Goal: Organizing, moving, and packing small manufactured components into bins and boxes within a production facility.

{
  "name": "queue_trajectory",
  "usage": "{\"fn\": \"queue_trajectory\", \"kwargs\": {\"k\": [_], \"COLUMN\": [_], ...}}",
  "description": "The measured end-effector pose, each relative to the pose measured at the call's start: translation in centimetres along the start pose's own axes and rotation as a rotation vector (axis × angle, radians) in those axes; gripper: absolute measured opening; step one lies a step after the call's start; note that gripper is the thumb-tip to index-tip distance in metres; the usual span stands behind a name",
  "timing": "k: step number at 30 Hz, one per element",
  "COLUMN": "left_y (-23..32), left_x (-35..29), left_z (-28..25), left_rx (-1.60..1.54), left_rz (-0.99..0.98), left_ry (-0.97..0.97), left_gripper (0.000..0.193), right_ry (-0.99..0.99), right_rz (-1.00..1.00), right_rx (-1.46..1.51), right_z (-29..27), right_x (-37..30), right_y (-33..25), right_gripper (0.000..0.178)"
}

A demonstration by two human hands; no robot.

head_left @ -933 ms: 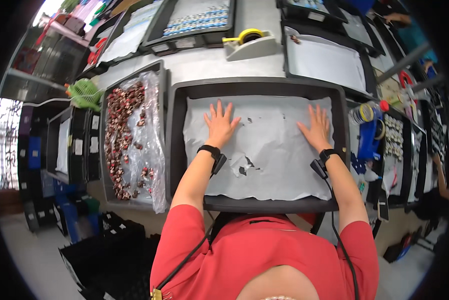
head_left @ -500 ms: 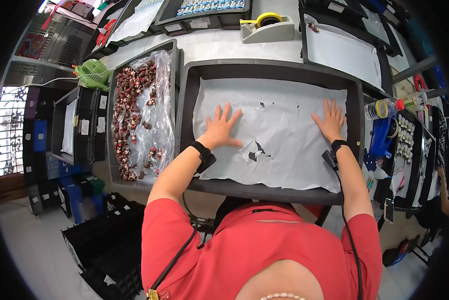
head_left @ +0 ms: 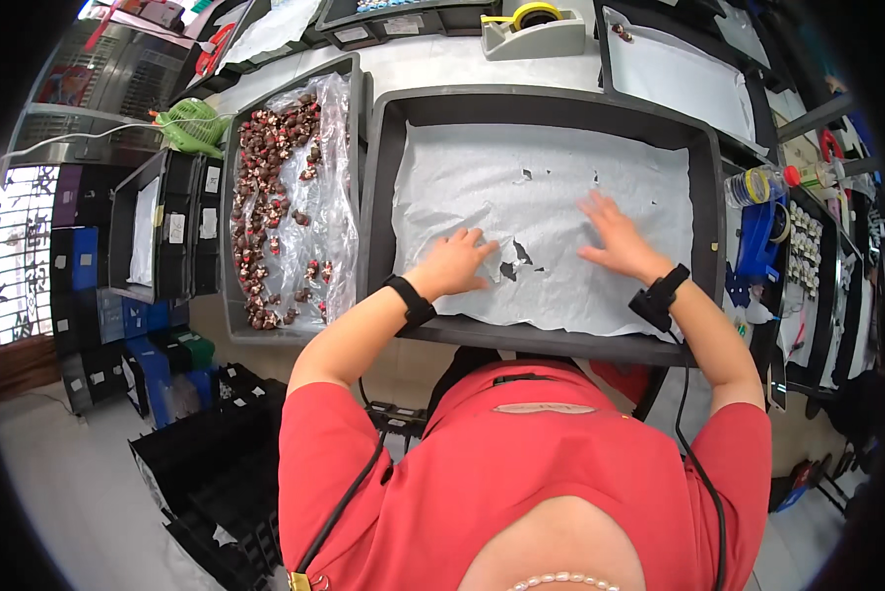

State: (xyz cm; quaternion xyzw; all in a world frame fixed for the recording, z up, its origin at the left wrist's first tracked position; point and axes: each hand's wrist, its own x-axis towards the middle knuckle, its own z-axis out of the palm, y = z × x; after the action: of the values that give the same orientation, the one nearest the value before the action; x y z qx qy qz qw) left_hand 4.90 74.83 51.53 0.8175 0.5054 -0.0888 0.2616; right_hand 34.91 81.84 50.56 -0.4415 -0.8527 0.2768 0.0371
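A dark grey tray (head_left: pixel 541 97) lies in front of me, lined with a thin white sheet of paper (head_left: pixel 482 177) that has several torn holes. My left hand (head_left: pixel 457 263) rests on the sheet beside the largest tear, fingers spread and holding nothing. Over the right half of the paper is my right hand (head_left: pixel 615 236), its fingers apart and slightly blurred, also without anything in it. Left of this tray stands a grey bin (head_left: pixel 361 108) holding a clear plastic bag (head_left: pixel 329 197) and many small brown-and-red figures (head_left: pixel 270 158).
A tape dispenser (head_left: pixel 541 41) with yellow tape stands behind the tray. Another paper-lined tray (head_left: pixel 684 84) is at the back right. A bottle with a red cap (head_left: pixel 762 185) lies to the right, and a green fan (head_left: pixel 191 126) is at the left.
My right hand has moved inward and nearer to me across the paper. My left hand has slid slightly toward me and right. The whole view has shifted a little.
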Motion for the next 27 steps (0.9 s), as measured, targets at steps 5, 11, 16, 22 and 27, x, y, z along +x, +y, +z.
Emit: {"fn": "queue_trajectory", "kwargs": {"k": [5, 11, 16, 22, 27], "left_y": [0.4, -2.9, -6.5, -5.1, -2.5], "left_x": [0.1, -3.6, -2.6, -1.9, -1.1], "left_z": [0.9, -2.7, 1.2, 0.2, 0.7], "left_rx": [0.034, -0.211, -0.188, -0.102, -0.178], "left_rz": [0.018, -0.16, -0.201, -0.215, -0.088], "left_ry": [0.04, -0.629, -0.791, -0.643, -0.164], "left_gripper": [0.055, 0.035, 0.038, 0.037, 0.043], "right_ry": [-0.102, -0.545, -0.901, -0.943, -0.354], "right_rz": [-0.075, 0.091, 0.282, 0.293, 0.029], "right_rx": [-0.179, 0.076, -0.009, -0.236, 0.228], "right_z": [0.9, -3.9, -3.2, -3.7, -5.0], "right_x": [-0.9, -6.7, -9.1, -8.5, -2.3], "right_y": [-1.4, 1.3, 3.4, 3.8, -2.7], "right_gripper": [0.066, 0.02, 0.028, 0.029, 0.02]}}
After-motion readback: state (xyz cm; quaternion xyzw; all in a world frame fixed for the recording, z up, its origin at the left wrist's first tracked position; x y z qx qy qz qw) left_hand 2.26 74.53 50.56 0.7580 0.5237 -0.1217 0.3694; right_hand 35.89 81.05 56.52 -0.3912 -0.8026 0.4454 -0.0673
